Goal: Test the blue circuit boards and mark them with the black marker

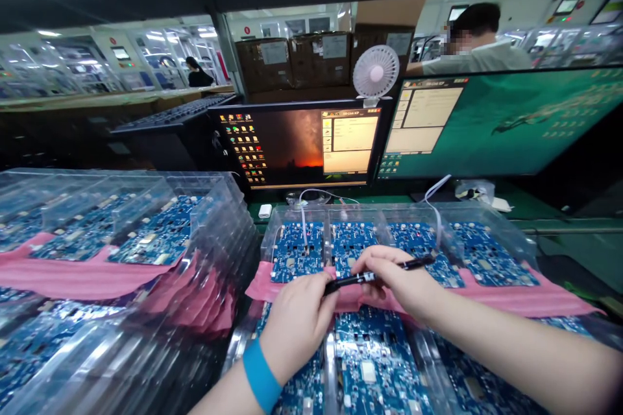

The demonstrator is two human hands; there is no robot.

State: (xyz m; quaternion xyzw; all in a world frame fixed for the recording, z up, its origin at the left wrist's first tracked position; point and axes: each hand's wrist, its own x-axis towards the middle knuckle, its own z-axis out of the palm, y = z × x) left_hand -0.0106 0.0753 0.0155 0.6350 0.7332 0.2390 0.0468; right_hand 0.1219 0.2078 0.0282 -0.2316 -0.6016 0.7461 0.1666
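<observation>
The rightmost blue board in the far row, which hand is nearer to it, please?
The right hand is nearer, to the left of the blue board; the left hand is farther left, near the leftmost board.

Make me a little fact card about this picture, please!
Left hand: wears blue wristband, holds one end of black pen
Right hand: holds the pen too
Below hands: blue circuit boards, pink sheet
Left side: stacked clear trays with boards
Behind: two lit screens, white fan, cardboard boxes
People beyond: two
</observation>
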